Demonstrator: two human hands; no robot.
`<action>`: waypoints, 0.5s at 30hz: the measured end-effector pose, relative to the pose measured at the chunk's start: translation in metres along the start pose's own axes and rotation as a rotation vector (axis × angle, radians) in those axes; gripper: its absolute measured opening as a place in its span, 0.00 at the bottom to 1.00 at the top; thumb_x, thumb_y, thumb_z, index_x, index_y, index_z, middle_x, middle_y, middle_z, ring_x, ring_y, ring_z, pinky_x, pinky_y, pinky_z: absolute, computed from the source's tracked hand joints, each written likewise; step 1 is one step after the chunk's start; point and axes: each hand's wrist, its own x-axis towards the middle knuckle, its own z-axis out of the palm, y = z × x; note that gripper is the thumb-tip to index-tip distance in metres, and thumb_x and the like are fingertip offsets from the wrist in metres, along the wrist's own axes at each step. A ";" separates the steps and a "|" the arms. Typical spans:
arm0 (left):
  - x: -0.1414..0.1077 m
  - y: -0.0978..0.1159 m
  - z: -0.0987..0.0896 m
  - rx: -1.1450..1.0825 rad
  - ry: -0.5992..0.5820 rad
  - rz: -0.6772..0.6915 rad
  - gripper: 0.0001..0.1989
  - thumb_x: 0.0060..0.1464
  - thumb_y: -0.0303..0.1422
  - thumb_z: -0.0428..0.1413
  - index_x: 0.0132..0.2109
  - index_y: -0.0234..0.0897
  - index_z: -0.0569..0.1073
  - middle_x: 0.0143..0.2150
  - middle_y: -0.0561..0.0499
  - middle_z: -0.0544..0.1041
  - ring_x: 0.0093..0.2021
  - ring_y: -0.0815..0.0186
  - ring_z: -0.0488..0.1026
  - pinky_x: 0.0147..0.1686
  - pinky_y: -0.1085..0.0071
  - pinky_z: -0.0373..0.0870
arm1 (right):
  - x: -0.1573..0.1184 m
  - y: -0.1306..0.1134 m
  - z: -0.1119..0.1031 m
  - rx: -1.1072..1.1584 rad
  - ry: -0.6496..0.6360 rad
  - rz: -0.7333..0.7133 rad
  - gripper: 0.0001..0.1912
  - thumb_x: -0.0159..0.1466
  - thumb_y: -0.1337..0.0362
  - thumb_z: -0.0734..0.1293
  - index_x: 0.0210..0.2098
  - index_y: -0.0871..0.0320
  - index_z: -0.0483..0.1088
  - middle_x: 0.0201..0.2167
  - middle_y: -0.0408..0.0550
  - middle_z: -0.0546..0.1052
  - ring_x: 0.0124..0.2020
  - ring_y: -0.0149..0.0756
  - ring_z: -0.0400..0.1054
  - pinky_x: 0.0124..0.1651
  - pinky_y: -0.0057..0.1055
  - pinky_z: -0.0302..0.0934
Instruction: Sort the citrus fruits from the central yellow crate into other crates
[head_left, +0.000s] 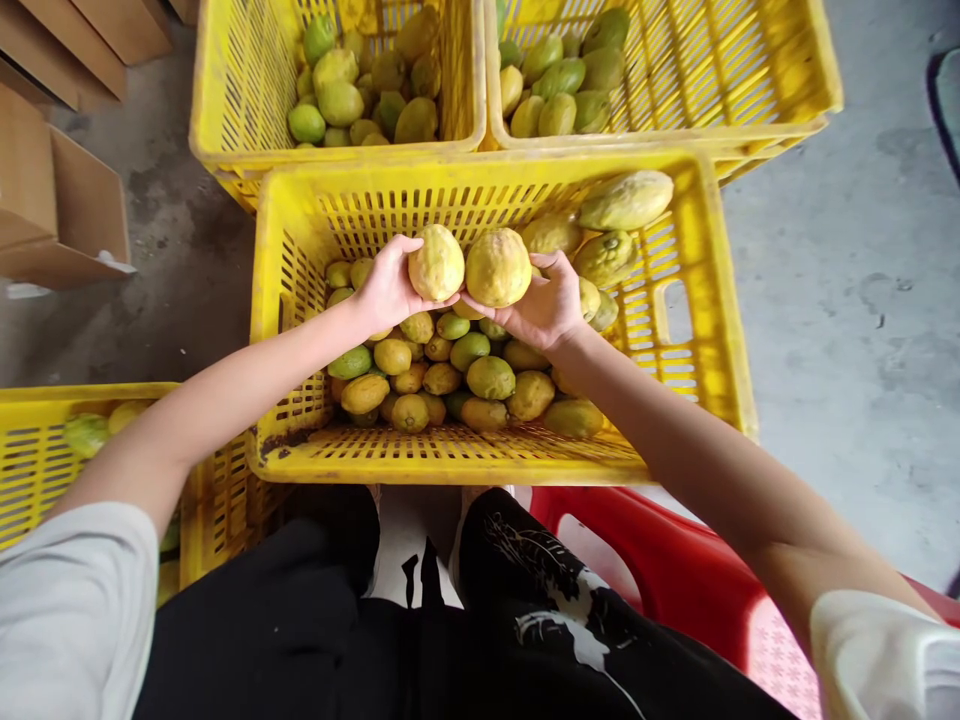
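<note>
Over the middle yellow crate [450,468], my left hand [391,288] grips a round yellow fruit [436,263] with the thumb on top and fingers beneath. My right hand [549,305] holds a second, slightly larger yellow fruit [498,267] right beside it. My fingertips nearly meet below the two fruits. Under my hands lies a pile of green and yellow fruits [490,378] in the crate. Longer, paler fruits [626,201] rest at the crate's back right.
Two more yellow crates with fruit stand behind, one at the left [337,152] and one at the right [667,130]. Another yellow crate [90,392] is at the lower left. Cardboard boxes [86,205] are at the far left, a red plastic chair [675,560] at the lower right.
</note>
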 end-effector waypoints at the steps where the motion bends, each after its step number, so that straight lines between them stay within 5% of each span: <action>1: 0.000 -0.001 0.000 0.005 -0.012 -0.006 0.22 0.67 0.44 0.52 0.61 0.36 0.71 0.49 0.43 0.83 0.49 0.56 0.82 0.46 0.63 0.81 | 0.001 0.000 0.000 0.015 0.020 0.005 0.17 0.66 0.55 0.62 0.51 0.55 0.70 0.46 0.51 0.82 0.49 0.45 0.78 0.48 0.42 0.80; 6: -0.005 -0.006 0.002 0.072 -0.023 -0.027 0.23 0.62 0.47 0.61 0.58 0.37 0.73 0.49 0.43 0.82 0.49 0.56 0.82 0.42 0.67 0.81 | 0.002 -0.004 0.001 0.008 0.098 0.065 0.23 0.70 0.43 0.59 0.50 0.53 0.72 0.40 0.49 0.81 0.43 0.42 0.78 0.32 0.30 0.77; 10: -0.005 -0.007 0.001 0.076 0.018 0.001 0.20 0.64 0.46 0.59 0.57 0.40 0.73 0.48 0.46 0.82 0.51 0.57 0.81 0.46 0.65 0.81 | 0.000 -0.004 0.000 -0.077 0.069 0.037 0.16 0.70 0.49 0.62 0.47 0.52 0.73 0.40 0.46 0.82 0.42 0.42 0.78 0.40 0.37 0.79; 15: -0.002 -0.005 0.001 0.072 0.045 0.087 0.16 0.66 0.45 0.55 0.51 0.39 0.73 0.42 0.48 0.80 0.48 0.57 0.81 0.46 0.64 0.81 | -0.001 -0.003 0.002 -0.128 0.027 0.030 0.23 0.72 0.48 0.54 0.45 0.55 0.74 0.43 0.50 0.82 0.46 0.42 0.79 0.47 0.42 0.76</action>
